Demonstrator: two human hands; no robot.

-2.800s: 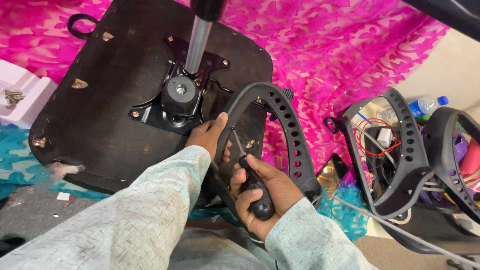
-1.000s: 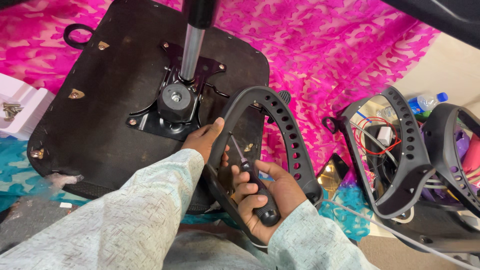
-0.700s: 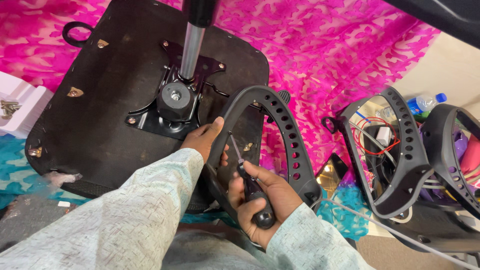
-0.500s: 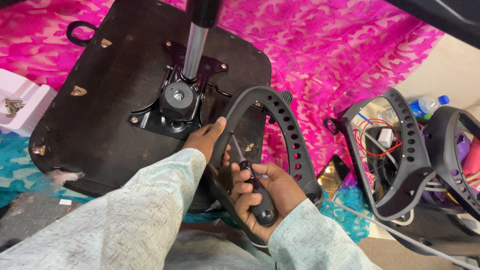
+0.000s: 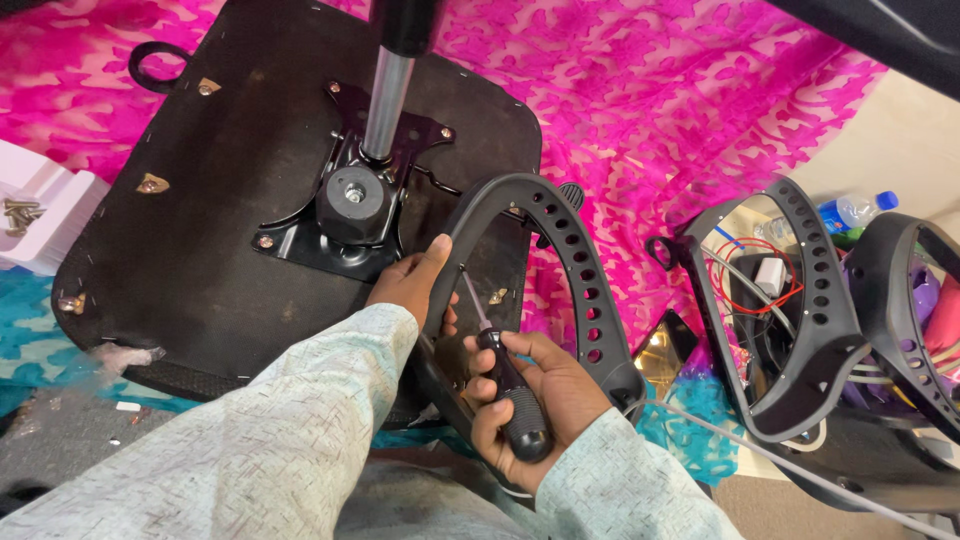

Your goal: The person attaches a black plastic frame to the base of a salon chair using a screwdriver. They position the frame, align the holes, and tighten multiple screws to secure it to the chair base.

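On the upturned seat base [image 5: 200, 230]: your two hands fitting a black armrest [image 5: 570, 260] with a screwdriver [image 5: 505, 385].

Your right hand [image 5: 545, 400] is closed in a fist around the screwdriver's black handle, its thin shaft angled up to a point on the inner face of the armrest loop. Your left hand [image 5: 415, 285] curls over the armrest's near bar, thumb on top, fingers wrapped behind. The armrest stands at the seat base's right edge, touching it. At the base's centre sits a metal mounting plate [image 5: 345, 215] with a chrome gas cylinder [image 5: 390, 85] rising from it. Beneath the base spreads a pink patterned cloth [image 5: 640, 90]. Right of the base, well apart, lie two more armrests [image 5: 830, 320]; left of it, a white tray of screws [image 5: 35, 215].
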